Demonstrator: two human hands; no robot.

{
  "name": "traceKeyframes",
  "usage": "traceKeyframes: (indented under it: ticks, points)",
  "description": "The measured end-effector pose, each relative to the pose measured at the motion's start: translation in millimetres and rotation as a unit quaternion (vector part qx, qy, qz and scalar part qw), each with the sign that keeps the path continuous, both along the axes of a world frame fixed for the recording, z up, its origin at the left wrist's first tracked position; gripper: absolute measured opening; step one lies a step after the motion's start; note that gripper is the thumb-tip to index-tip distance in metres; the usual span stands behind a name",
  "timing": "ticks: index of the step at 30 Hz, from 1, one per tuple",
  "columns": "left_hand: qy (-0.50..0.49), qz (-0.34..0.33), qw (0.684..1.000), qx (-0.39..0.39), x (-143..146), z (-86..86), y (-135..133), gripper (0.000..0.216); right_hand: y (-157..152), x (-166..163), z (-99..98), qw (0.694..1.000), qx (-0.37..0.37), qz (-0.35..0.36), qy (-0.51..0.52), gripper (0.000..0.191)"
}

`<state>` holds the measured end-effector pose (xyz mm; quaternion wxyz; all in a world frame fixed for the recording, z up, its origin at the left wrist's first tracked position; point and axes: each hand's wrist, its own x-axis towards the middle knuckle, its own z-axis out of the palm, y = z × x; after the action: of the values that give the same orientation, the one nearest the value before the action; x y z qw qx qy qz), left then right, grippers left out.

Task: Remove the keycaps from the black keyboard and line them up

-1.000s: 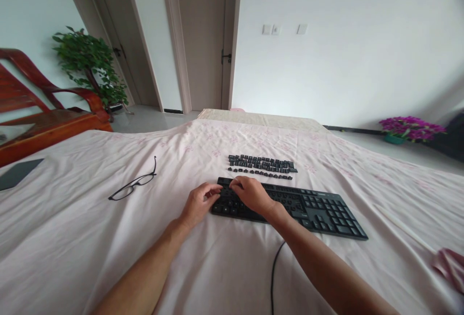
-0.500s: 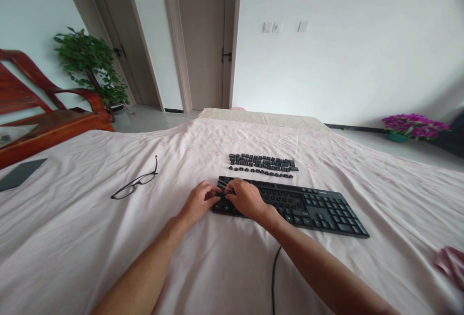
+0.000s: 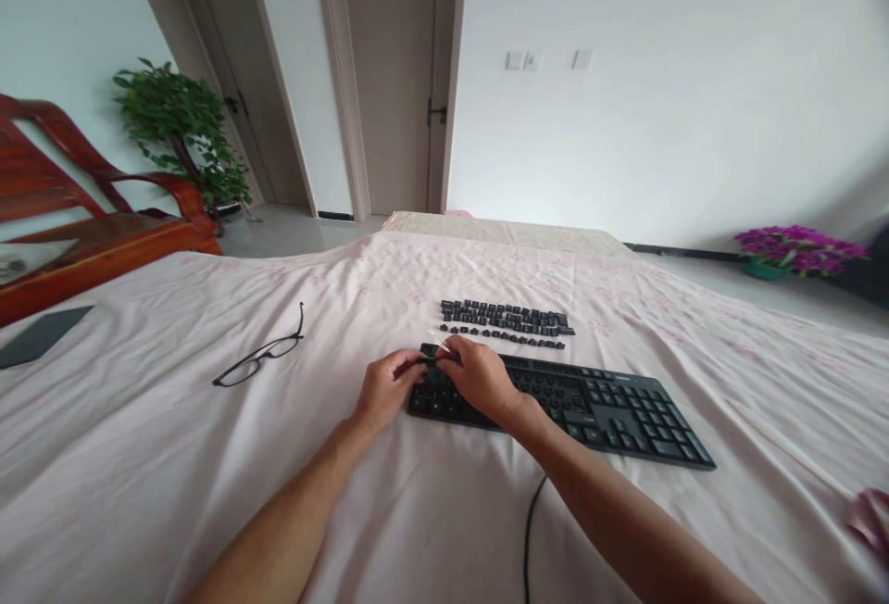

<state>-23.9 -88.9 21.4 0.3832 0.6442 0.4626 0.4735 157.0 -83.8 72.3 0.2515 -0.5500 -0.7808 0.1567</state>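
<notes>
A black keyboard (image 3: 625,414) lies on the pink-and-white cloth, many of its keycaps gone from the middle rows. Over its left end, my right hand (image 3: 479,374) is closed on a thin wire tool that looks like a keycap puller (image 3: 437,341), its shiny prongs pointing up and to the left. My left hand (image 3: 385,386) pinches at the keyboard's upper left corner, fingertips against a small dark piece, apparently a keycap (image 3: 430,359). It almost meets the right fingers. Behind the keyboard, loose black keycaps (image 3: 504,315) lie in several rows.
Black-framed glasses (image 3: 260,356) rest on the cloth (image 3: 333,308) to the left, with a dark flat object (image 3: 43,335) farther left. A cable (image 3: 532,530) runs from the keyboard toward me. Beyond stand a wooden bench (image 3: 139,215), a plant (image 3: 177,118) and purple flowers (image 3: 798,249).
Both hands have lifted slightly from the keys. The puller's prongs, earlier down at the keyboard's left end, now point up above its edge. The view has tilted a little.
</notes>
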Motion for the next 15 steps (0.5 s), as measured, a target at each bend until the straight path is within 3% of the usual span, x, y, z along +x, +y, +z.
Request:
traceKeyframes:
  ticks: [2,5,9,15]
  points:
    - [-0.045,-0.001,0.998,-0.033,5,1.8,0,0.028,4,3,2.6,0.999,-0.027,0.0,0.039,0.008]
    - [-0.07,0.0,0.997,-0.042,10,4.6,1,0.028,8,7,7.8,0.98,-0.131,0.041,0.141,0.015]
    - [-0.014,0.011,0.999,0.045,12,10.5,6,0.019,10,11,14.2,0.941,-0.229,0.073,0.238,0.028]
    - [0.068,-0.001,0.984,0.167,15,17.8,16,0.02,25,19,9.3,0.938,-0.249,0.065,0.233,0.017]
